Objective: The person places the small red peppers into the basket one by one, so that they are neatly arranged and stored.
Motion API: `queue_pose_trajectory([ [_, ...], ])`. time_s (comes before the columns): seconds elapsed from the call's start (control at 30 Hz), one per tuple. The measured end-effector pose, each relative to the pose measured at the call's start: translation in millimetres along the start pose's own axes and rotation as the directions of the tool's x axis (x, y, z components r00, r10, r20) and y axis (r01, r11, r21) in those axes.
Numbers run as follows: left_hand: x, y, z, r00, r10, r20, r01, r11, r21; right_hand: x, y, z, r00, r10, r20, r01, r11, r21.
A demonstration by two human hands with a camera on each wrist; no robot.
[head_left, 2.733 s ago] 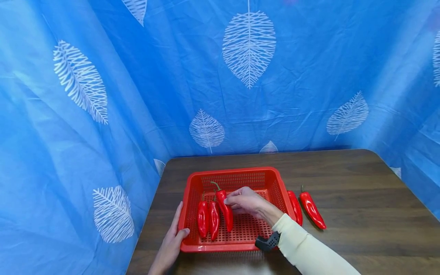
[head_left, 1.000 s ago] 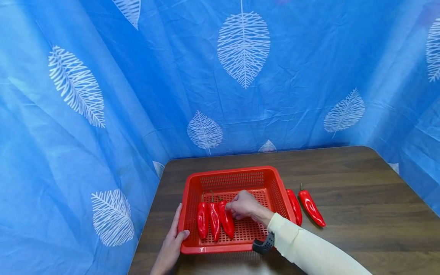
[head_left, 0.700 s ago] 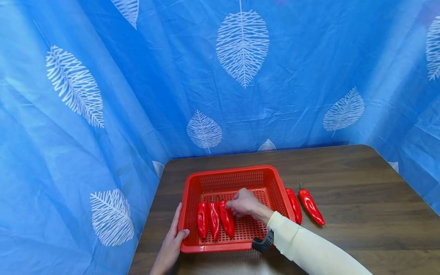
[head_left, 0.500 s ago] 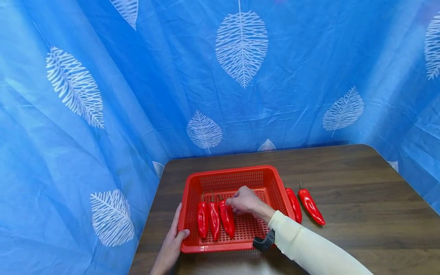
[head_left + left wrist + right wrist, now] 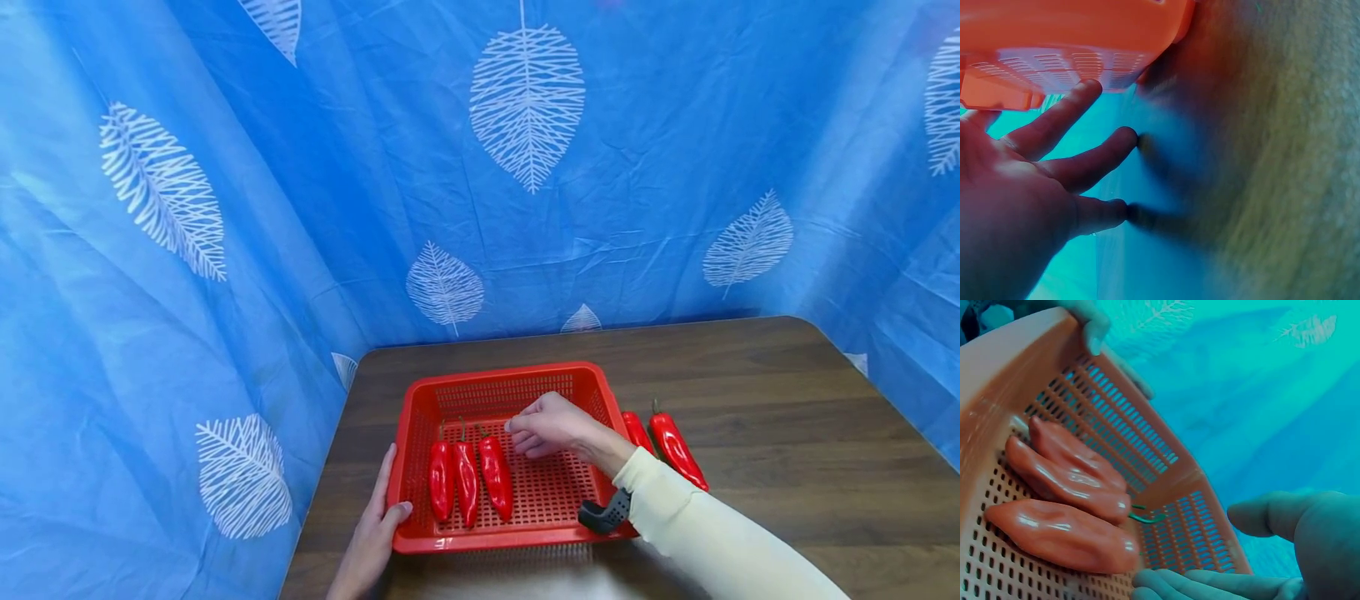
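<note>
Three red chili peppers lie side by side in the red plastic basket [image 5: 480, 544]: a left pepper [image 5: 441, 479], a middle pepper [image 5: 467, 483] and a right pepper [image 5: 496, 479]. My right hand [image 5: 551, 425] hovers over the basket, just right of the right pepper and apart from it. In the right wrist view a gap shows between its thumb and fingers, with nothing in it. My left hand [image 5: 372, 529] holds the basket's left side, thumb over the rim. The left wrist view shows its fingers [image 5: 1094, 159] spread along the outside, near the tabletop.
Right of the basket, two more red peppers lie on the brown wooden table [image 5: 780, 400]: a near one [image 5: 636, 432], partly hidden by the basket and forearm, and a far one [image 5: 677, 450]. A blue leaf-patterned curtain [image 5: 637, 167] hangs behind and to the left.
The right pepper was lowered onto the basket floor beside the others. My right hand has let go of it and moved up and right. The left hand has kept its place.
</note>
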State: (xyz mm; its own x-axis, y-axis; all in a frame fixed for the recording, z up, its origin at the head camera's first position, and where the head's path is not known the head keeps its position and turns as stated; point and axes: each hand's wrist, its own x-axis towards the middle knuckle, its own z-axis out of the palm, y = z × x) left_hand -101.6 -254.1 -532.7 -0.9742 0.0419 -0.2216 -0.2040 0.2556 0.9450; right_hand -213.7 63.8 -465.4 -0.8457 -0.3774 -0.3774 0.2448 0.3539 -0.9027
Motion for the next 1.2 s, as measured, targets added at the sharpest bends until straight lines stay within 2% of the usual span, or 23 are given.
queue_pose_trajectory([
  [0.4, 0.0, -1.5, 0.5, 1.0, -0.016, -0.001, 0.016, 1.0, -0.009, -18.1, -3.4, -32.6, 0.981, -0.072, 0.178, 0.052, 0.992, 0.117],
  [0.67, 0.0, -3.1, 1.5, 1.0, -0.003, -0.003, 0.003, 1.0, -0.02, -33.9, -2.1, -60.8, 0.968, -0.111, 0.224, 0.071, 0.98, 0.183],
  [1.07, 1.2, -1.4, 2.2, 1.0, 0.009, 0.002, -0.009, 1.0, -0.021, -59.0, 12.1, -107.8, 0.94, -0.152, 0.306, 0.072, 0.963, 0.26],
  [1.2, 1.8, -1.9, 2.8, 1.0, 0.017, 0.009, -0.017, 0.999, -0.028, -67.0, 19.7, -124.2, 0.921, -0.186, 0.342, 0.083, 0.952, 0.294],
])
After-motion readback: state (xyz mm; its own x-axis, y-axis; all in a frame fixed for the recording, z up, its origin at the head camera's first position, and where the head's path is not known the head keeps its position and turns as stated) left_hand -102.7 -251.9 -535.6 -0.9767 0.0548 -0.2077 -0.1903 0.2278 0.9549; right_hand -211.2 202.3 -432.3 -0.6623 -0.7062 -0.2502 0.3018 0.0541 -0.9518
